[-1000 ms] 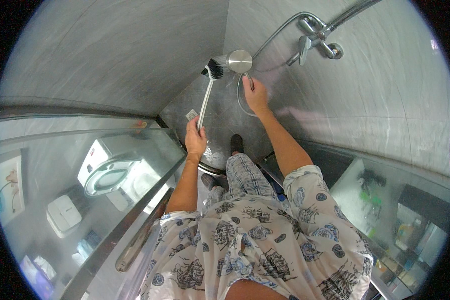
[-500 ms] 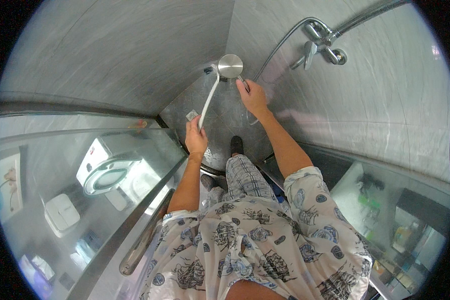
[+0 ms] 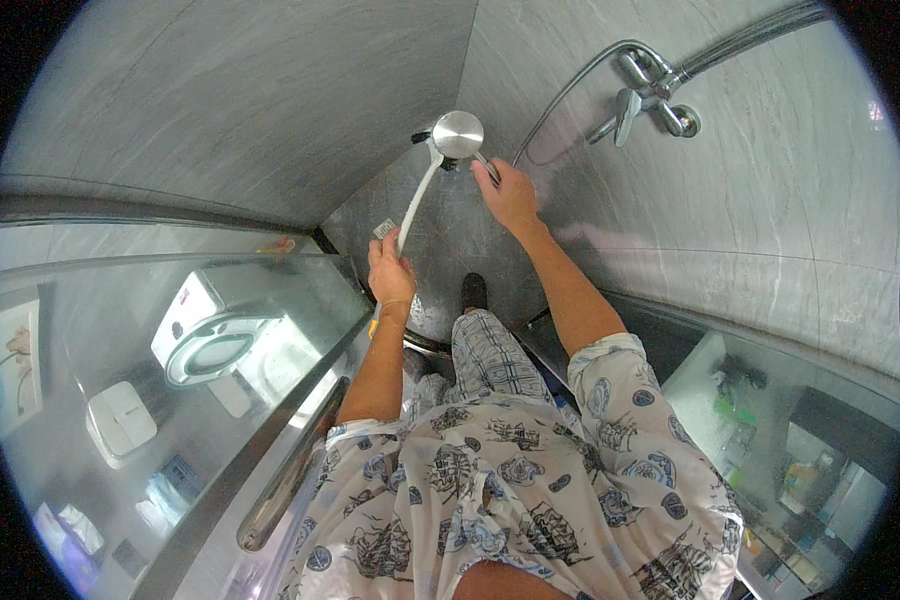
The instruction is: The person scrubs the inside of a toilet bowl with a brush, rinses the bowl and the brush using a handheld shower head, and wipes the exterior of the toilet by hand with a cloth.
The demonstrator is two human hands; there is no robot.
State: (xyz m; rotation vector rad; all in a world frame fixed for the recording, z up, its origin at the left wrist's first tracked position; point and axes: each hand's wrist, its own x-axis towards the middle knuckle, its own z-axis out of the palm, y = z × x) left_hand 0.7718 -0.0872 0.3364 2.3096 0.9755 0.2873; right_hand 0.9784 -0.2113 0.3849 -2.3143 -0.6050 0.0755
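Note:
My right hand point(image 3: 508, 193) is closed round the handle of a shower head point(image 3: 458, 134). The round, silvery back of the shower head faces up. In my left hand point(image 3: 391, 274) is a long white-handled brush point(image 3: 416, 208), slanting away from me toward the corner. Dark bristles show on both sides of the shower head, which covers most of the brush's head. A metal hose point(image 3: 572, 88) drops from the chrome mixer tap point(image 3: 646, 98) on the right wall, and its lower end is lost behind my right hand.
Grey marbled walls point(image 3: 300, 90) meet in the far corner above a dark tiled floor point(image 3: 417, 265). A small drain cover point(image 3: 384, 229) lies beyond my left hand. Left, a glass door with a metal handle point(image 3: 295, 465) shows a toilet point(image 3: 215, 340) behind it. Glass also stands at right.
The brush's head has shifted slightly, so more dark bristles show beside the shower head. A bit of yellow now shows by my left wrist. Both hands keep their grip.

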